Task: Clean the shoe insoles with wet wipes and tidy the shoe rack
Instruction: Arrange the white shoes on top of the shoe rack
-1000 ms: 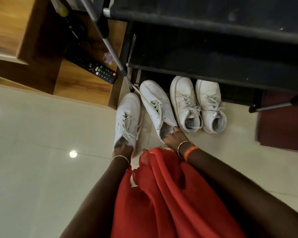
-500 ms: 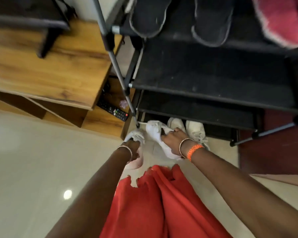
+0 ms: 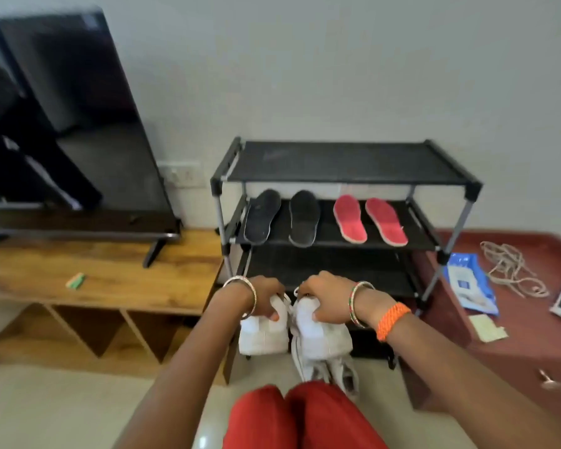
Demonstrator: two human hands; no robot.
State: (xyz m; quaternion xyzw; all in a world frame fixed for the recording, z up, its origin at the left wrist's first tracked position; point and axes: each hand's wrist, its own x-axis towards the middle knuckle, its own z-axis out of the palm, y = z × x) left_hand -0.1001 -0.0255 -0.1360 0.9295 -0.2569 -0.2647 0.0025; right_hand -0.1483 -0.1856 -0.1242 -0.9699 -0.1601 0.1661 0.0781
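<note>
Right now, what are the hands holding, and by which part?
Each hand grips one white shoe at its heel end: left hand the left shoe, right hand the right shoe.

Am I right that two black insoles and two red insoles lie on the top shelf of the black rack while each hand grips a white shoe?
Not quite: the head view shows the black insoles and red insoles on the middle shelf; the rest holds.

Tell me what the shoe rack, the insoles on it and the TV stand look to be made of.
Shoe rack: grey metal-looking tubes, black plastic-looking joints, matte black shelves, probably fabric.
Black insoles and red insoles: likely foam; flat, matte, thin pale edges.
TV stand: wood or wood-look laminate; visible brown grain.
</note>
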